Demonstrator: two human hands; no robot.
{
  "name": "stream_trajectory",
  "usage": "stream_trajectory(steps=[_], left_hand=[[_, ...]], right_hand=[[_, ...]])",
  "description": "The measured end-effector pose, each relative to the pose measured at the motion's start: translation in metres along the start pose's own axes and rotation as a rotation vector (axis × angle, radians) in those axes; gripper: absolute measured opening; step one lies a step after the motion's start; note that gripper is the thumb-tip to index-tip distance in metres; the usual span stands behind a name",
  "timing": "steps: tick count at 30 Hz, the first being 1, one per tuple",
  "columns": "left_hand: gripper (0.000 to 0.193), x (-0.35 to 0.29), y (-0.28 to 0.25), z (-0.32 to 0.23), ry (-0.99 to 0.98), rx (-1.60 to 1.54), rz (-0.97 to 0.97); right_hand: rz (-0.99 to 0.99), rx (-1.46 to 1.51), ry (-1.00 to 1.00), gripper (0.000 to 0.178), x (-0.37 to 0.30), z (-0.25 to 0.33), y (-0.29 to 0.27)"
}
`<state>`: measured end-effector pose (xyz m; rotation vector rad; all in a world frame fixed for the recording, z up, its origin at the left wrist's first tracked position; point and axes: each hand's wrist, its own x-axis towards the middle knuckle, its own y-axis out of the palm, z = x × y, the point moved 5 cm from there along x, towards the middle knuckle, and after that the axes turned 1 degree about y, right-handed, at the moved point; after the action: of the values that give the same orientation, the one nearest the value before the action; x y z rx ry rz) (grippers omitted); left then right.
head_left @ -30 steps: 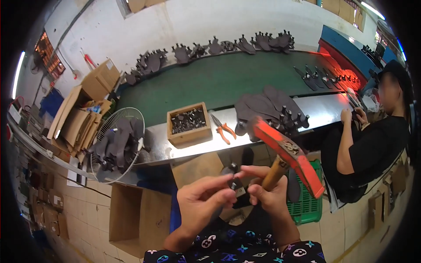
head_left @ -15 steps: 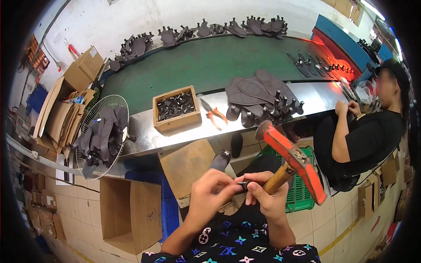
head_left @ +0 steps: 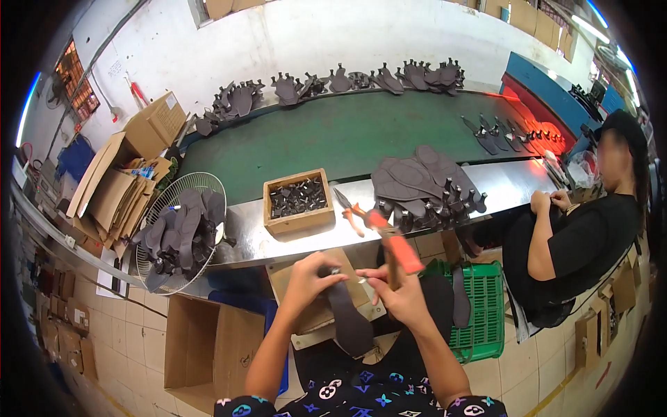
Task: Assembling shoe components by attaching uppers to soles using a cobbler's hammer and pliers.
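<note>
My left hand (head_left: 306, 281) is closed on the upper end of a dark grey shoe sole (head_left: 353, 330), whose broad part hangs toward me over my lap. My right hand (head_left: 403, 299) grips the wooden handle (head_left: 393, 267) of a hammer with a worn orange-red head (head_left: 396, 243). That hand's thumb and fingertips also pinch a small piece (head_left: 362, 279), too small to name. Only a narrow gap parts the two hands. Beneath them lies a tan board (head_left: 285, 278), partly covered by the left hand and the sole.
Ahead on the metal ledge stand a wooden box (head_left: 299, 227) of small dark parts, pliers (head_left: 349, 212) and piled soles (head_left: 417, 177). A green conveyor belt (head_left: 313, 135) runs behind. Left are a wire basket (head_left: 222, 201) and cardboard box (head_left: 236, 340); right, a green crate (head_left: 490, 306) and a seated co-worker (head_left: 590, 222).
My hands have moved apart from working on a small dark piece together. My left hand now holds the sole. The hammer head has swung up and left, and my view has tilted upward.
</note>
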<state>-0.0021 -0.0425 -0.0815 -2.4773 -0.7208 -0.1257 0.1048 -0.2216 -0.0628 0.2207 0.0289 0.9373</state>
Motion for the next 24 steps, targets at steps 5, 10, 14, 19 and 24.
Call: stream_trajectory(steps=[5, 10, 14, 19, 24], left_hand=[[0.026, -0.04, -0.016, 0.008, -0.008, -0.047, -0.193], [0.027, -0.043, -0.017, 0.002, 0.017, -0.1, -0.289], [0.027, -0.046, -0.016, 0.015, -0.078, -0.009, -0.224], [0.03, -0.048, -0.012, 0.026, -0.046, -0.126, -0.26], [0.03, -0.048, -0.014, 0.032, 0.266, -0.045, -0.248]], right_hand=[[0.178, -0.451, -0.155, 0.018, 0.05, 0.009, 0.049], [0.353, -0.815, -0.292, 0.01, 0.066, -0.001, 0.063], [0.379, -0.943, -0.32, 0.015, 0.066, 0.0, 0.068], [0.448, -1.09, -0.424, 0.028, 0.058, 0.008, 0.077], [0.478, -1.171, -0.688, 0.027, 0.046, 0.014, 0.086]])
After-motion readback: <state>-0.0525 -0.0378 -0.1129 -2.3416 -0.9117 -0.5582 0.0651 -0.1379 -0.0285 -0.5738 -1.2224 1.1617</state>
